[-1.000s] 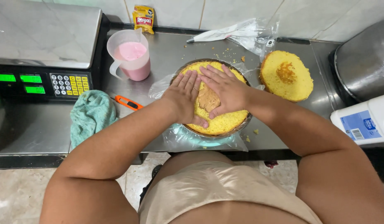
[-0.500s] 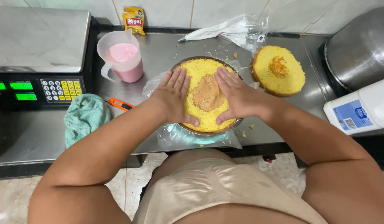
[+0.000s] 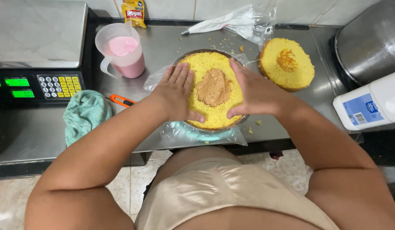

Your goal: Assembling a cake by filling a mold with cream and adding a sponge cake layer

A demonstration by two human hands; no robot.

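Note:
A round yellow sponge cake layer with a brown patch of filling in its middle sits in a round pan on the steel counter. My left hand lies flat on the cake's left side, fingers spread. On the right side my right hand presses flat the same way. The thumbs of both hands curl round the near edge. Neither hand grips anything.
A second yellow cake layer lies to the right. A jug of pink liquid, a green cloth, an orange cutter, a scale, a piping bag, a white bottle and a steel bowl surround the pan.
My hands have moved apart from the cake's centre to its two sides, uncovering the brown filling.

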